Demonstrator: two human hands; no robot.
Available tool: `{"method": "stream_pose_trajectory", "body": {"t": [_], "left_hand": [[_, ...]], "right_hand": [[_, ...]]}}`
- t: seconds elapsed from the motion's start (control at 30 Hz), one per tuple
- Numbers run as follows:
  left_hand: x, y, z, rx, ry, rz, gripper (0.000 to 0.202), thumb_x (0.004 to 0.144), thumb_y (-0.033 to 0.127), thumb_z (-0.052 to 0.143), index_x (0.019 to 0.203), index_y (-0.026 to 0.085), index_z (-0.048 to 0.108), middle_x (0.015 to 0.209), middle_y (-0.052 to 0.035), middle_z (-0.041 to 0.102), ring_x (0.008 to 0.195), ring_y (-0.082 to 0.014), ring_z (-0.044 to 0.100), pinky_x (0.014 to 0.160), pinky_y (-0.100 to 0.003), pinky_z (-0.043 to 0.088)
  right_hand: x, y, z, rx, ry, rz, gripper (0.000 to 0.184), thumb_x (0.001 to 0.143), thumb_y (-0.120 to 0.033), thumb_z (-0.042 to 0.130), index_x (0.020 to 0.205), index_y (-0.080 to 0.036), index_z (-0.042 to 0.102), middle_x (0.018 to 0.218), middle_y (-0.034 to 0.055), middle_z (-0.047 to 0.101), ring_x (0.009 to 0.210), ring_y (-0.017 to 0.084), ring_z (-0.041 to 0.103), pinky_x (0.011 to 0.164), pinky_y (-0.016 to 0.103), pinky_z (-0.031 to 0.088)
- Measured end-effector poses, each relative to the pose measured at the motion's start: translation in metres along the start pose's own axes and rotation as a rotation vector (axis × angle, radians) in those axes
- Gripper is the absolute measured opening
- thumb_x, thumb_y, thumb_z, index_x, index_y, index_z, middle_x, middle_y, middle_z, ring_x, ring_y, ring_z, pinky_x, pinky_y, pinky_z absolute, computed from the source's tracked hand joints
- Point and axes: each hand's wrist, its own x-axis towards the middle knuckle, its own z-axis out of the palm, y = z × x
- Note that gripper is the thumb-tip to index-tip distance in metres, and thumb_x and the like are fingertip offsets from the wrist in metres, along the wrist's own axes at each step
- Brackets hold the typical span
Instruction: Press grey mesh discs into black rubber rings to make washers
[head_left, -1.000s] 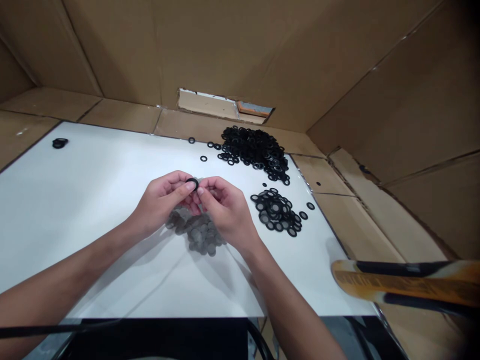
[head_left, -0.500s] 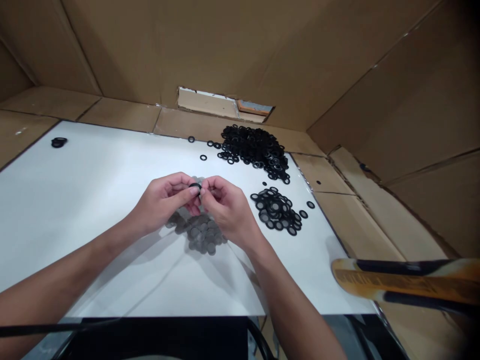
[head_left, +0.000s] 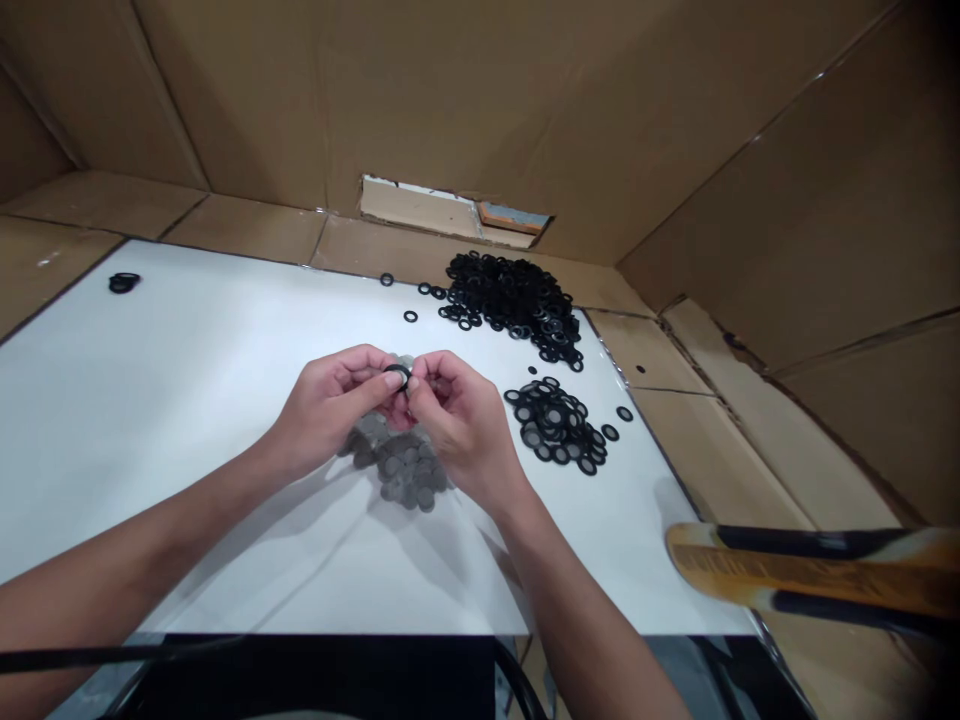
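Observation:
My left hand [head_left: 346,395] pinches a black rubber ring [head_left: 397,372] between thumb and fingers. From the right, the fingertips of my right hand [head_left: 457,415] close on the same ring's edge; a small grey disc seems to sit in it, partly hidden by the fingers. Beneath both hands lies a pile of grey mesh discs [head_left: 409,475] on the white tabletop [head_left: 187,380]. To the right of my right hand is a heap of black rings with grey discs inside [head_left: 559,425].
A large heap of plain black rings [head_left: 514,300] lies at the back right, with a few strays beside it. Several black pieces [head_left: 124,283] sit at the far left. Cardboard walls [head_left: 450,100] enclose the table. An orange-and-black object [head_left: 810,570] juts in at the right.
The view has shifted slightly. Both hands stay at the ring, and it has tilted a little so that more of its opening and a pale disc show.

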Motion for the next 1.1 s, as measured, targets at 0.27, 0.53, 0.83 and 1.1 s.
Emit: {"method": "stream_pose_trajectory", "body": {"t": [0.27,0.53,0.83,1.1], "left_hand": [[0.000,-0.001,0.000,0.040,0.040,0.033,0.015,0.088,0.032,0.069,0.091,0.018,0.065,0.070,0.0012,0.065,0.063,-0.0141,0.063,0.065,-0.027,0.052],[0.000,-0.003,-0.001,0.031,0.001,-0.018,0.012,0.092,0.032,0.065,0.091,0.020,0.065,0.071,0.0026,0.063,0.064,-0.0115,0.060,0.064,-0.024,0.048],[0.000,-0.001,-0.001,0.055,-0.025,-0.033,0.014,0.090,0.032,0.065,0.089,0.018,0.065,0.072,0.0005,0.066,0.065,-0.0149,0.063,0.067,-0.028,0.052],[0.000,0.000,-0.001,0.030,-0.061,0.005,0.012,0.092,0.027,0.064,0.086,0.017,0.068,0.072,-0.0001,0.067,0.068,-0.0146,0.065,0.069,-0.027,0.053]], "right_hand": [[0.000,-0.001,-0.001,-0.028,-0.009,-0.019,0.011,0.092,-0.027,0.056,0.083,-0.021,0.055,0.069,-0.0013,0.064,0.065,0.014,0.063,0.064,0.027,0.049],[0.004,-0.005,-0.004,-0.014,0.024,-0.013,0.012,0.090,-0.029,0.059,0.083,-0.020,0.059,0.064,-0.0035,0.060,0.059,0.011,0.061,0.059,0.024,0.048],[0.005,-0.003,-0.004,0.054,-0.052,0.072,0.015,0.089,-0.030,0.059,0.078,-0.019,0.057,0.061,-0.0036,0.060,0.060,0.012,0.062,0.061,0.025,0.049],[0.002,0.004,0.001,0.104,-0.011,0.060,0.010,0.088,-0.023,0.057,0.079,-0.020,0.056,0.060,-0.0051,0.057,0.057,0.012,0.059,0.057,0.025,0.046]]}}
